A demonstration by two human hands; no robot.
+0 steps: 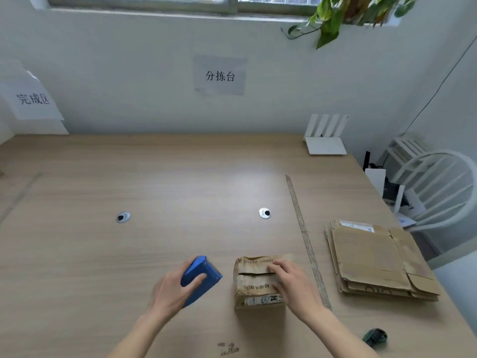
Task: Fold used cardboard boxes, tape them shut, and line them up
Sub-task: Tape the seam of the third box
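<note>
Left hand (172, 288) grips a blue tape dispenser (200, 279), fingers curled over its top, just left of the box (258, 281). Right hand (291, 282) lies on the box top, fingers fairly straight, pressing the flaps down; it holds nothing. The box stands on the table (154, 177), between the two hands, flaps closed with a seam showing. Right of the right hand lies a long tape strip (305, 239), and beyond it a stack of flat boxes (374, 257). Near the right forearm sits a small dark object (374, 337).
</note>
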